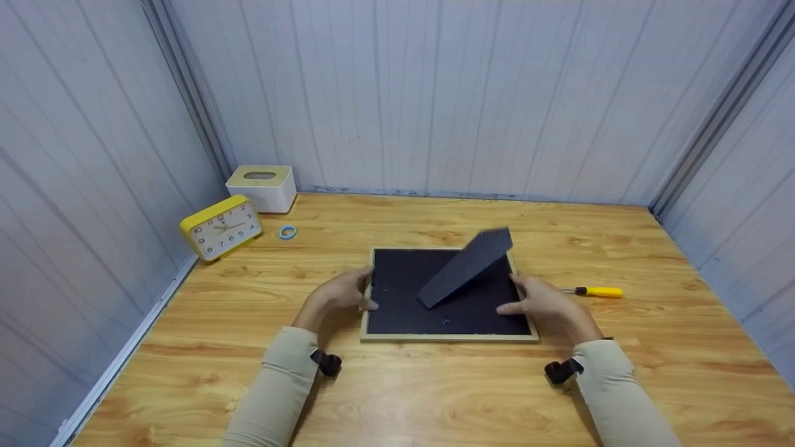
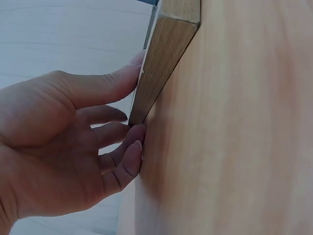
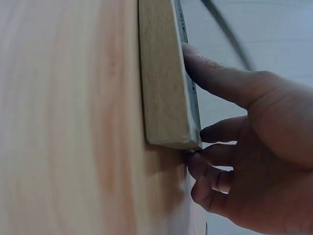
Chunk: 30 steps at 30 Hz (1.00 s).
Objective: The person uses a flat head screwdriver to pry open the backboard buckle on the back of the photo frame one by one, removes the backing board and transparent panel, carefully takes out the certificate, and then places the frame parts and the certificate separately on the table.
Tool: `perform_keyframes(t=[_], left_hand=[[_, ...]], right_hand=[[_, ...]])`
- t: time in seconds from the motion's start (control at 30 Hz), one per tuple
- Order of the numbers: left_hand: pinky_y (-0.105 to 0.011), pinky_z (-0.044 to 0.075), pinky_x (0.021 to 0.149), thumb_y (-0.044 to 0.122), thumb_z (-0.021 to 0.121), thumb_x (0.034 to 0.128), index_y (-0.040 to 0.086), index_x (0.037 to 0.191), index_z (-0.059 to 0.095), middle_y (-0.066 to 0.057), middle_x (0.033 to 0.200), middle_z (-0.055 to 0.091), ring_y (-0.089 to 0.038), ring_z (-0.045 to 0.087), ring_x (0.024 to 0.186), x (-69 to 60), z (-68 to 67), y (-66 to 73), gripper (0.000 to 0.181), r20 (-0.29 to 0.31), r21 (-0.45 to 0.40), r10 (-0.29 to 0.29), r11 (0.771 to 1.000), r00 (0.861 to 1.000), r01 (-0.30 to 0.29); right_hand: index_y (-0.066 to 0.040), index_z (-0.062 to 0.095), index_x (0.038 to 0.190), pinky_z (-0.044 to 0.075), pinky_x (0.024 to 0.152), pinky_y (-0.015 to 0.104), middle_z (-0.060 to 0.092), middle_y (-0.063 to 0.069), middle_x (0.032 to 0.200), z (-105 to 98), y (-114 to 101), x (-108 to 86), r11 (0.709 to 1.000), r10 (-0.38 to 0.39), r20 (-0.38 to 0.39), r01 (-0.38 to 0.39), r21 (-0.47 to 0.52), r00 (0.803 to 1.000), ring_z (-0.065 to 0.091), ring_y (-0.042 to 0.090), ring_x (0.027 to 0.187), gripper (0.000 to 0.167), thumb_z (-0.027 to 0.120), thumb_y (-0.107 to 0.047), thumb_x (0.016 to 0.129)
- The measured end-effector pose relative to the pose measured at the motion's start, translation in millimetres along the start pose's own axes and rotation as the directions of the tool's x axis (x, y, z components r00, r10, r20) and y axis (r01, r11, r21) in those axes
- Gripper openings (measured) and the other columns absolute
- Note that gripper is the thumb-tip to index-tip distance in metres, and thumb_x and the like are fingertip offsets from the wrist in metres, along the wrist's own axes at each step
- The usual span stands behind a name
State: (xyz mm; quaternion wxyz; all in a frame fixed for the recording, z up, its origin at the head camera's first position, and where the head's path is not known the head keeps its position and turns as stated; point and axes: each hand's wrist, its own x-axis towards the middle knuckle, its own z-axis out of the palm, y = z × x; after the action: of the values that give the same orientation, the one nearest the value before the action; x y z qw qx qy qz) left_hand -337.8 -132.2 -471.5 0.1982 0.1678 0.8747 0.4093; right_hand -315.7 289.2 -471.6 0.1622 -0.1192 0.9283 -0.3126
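Note:
A picture frame lies back side up on the table, its black backing framed by a light wooden rim. From the backing a black stand tilts up toward the upper right. My left hand grips the frame's left side, thumb over the rim and curled fingers at the outer edge. On the right side my right hand holds the frame likewise, its thumb on top. In the right wrist view the fingers bend at the corner of the wooden rim.
At the back left stand a tissue box and a tilted yellow clock, with a blue ring beside them. A yellow-handled screwdriver lies just right of my right hand. Walls enclose the wooden table at the back and sides.

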Motion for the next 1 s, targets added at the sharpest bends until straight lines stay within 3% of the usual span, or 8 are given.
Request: perform_keyframes(t=[0.23,0.53,0.7,0.83,0.9,0.97,1.0], left_hand=[[-0.046,0.028,0.116,0.003,0.077,0.0871,0.004,0.160,0.017,-0.021,0.161,0.024,-0.034,0.021,0.148,0.9,1.6,0.9,0.094,-0.002,-0.017,-0.020,1.000,1.000,0.020],[-0.047,0.026,0.117,0.004,0.076,0.0885,0.003,0.159,0.020,-0.019,0.165,0.007,-0.036,0.014,0.150,2.1,0.0,1.3,0.090,0.026,-0.025,-0.004,1.000,1.000,0.004],[-0.046,0.032,0.114,0.004,0.076,0.0881,0.003,0.157,0.027,-0.019,0.164,0.013,-0.037,0.019,0.148,3.2,-0.6,2.1,0.085,0.033,0.005,0.018,1.000,0.999,-0.018],[-0.045,0.030,0.115,0.002,0.077,0.0865,0.003,0.156,0.031,-0.020,0.163,0.015,-0.037,0.019,0.148,4.0,0.5,1.3,0.084,0.027,-0.014,0.010,1.000,1.000,-0.009],[-0.045,0.029,0.115,0.001,0.077,0.0862,0.002,0.156,0.030,-0.021,0.163,0.015,-0.037,0.018,0.148,4.1,0.7,0.6,0.084,0.027,-0.021,0.013,1.000,1.000,-0.013],[-0.045,0.030,0.115,0.002,0.078,0.0858,0.001,0.156,0.029,-0.022,0.162,0.018,-0.037,0.020,0.148,3.6,0.4,0.3,0.085,0.019,-0.013,0.015,1.000,1.000,-0.014],[-0.045,0.030,0.115,0.003,0.078,0.0857,0.001,0.156,0.029,-0.022,0.161,0.020,-0.037,0.021,0.147,3.6,0.2,0.1,0.086,0.016,-0.010,0.016,1.000,1.000,-0.016]], right_hand=[[0.002,0.020,0.157,0.025,0.114,0.058,0.023,0.030,0.158,-1,4,0.0,1.000,0.011,0.002,-0.011,0.013,1.000,0.021,0.045,0.146,0.104,0.079,-0.045,0.085],[0.002,0.025,0.157,0.028,0.113,0.058,0.028,0.030,0.156,-5,6,0.5,1.000,-0.018,-0.012,0.018,-0.002,1.000,0.024,0.044,0.145,0.103,0.081,-0.042,0.082],[-0.001,0.028,0.157,0.028,0.112,0.058,0.028,0.028,0.157,-7,6,-0.7,1.000,-0.010,-0.016,0.010,-0.009,1.000,0.023,0.044,0.145,0.102,0.082,-0.043,0.082],[-0.005,0.026,0.158,0.027,0.113,0.058,0.025,0.026,0.159,-10,9,-3.2,0.999,0.001,-0.011,0.000,0.043,1.000,0.020,0.043,0.147,0.098,0.079,-0.042,0.085],[-0.004,0.024,0.159,0.033,0.111,0.055,0.025,0.025,0.160,-13,13,-4.6,0.997,-0.004,-0.020,0.005,0.081,1.000,0.030,0.041,0.143,0.094,0.076,-0.041,0.089],[-0.004,0.024,0.159,0.046,0.100,0.048,0.026,0.024,0.160,-17,18,-5.8,0.992,0.001,-0.037,0.004,0.127,0.999,0.050,0.036,0.129,0.089,0.072,-0.038,0.093],[-0.003,0.024,0.158,0.049,0.095,0.043,0.028,0.023,0.159,-20,21,-6.3,0.991,0.002,-0.053,0.005,0.135,0.999,0.053,0.034,0.126,0.086,0.070,-0.037,0.095]])
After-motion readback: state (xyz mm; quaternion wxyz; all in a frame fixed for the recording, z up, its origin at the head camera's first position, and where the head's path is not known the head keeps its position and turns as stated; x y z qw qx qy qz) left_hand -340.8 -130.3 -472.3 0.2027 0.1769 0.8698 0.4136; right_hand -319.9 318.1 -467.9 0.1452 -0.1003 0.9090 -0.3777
